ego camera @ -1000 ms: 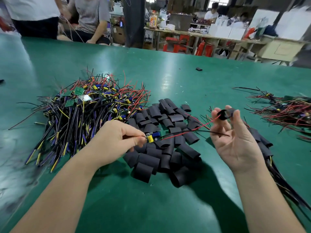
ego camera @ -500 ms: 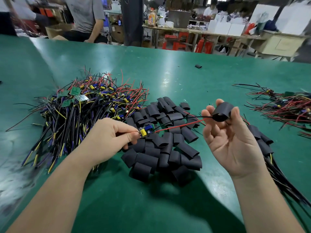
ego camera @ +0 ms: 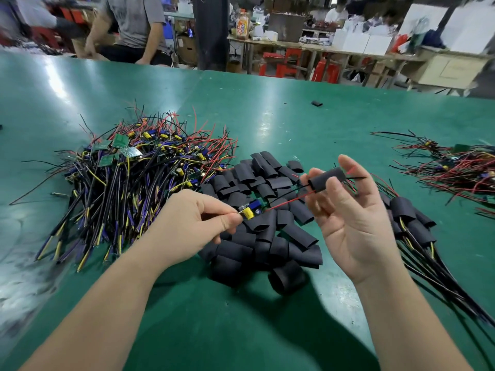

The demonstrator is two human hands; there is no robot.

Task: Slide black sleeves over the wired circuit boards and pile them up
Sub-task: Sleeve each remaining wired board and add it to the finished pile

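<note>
Left hand (ego camera: 192,223) pinches the wired circuit board (ego camera: 253,208) between thumb and forefinger at the end with the yellow capacitor. The board is in the air, above the heap of loose sleeves (ego camera: 262,236).

Right hand (ego camera: 353,218) is palm-up and clamps one black sleeve (ego camera: 325,179) between thumb and fingertips. This sleeve sits at 2 o'clock from the board, apart from it.

The board's red lead (ego camera: 289,200) and black lead (ego camera: 288,192) run from the board into the sleeve's near end. Wire tips stick out of its far end. The board itself is fully outside the sleeve.

The loose sleeves lie on the green table (ego camera: 241,330) between and under the two hands.

At 9 to 10 o'clock from that heap is a big tangle of bare boards (ego camera: 128,178) with red, black, yellow and purple wires.

At 3 o'clock, just behind the right hand, is the sleeved pile (ego camera: 412,218), cables trailing toward 5 o'clock.

Further out at 2 o'clock is another wire bundle (ego camera: 455,172), mostly red, well apart from the hands.

One stray sleeve (ego camera: 317,103) lies at 12 o'clock, far up the table.

A person in a grey shirt (ego camera: 134,25) is at the table's far edge, 11 o'clock.
</note>
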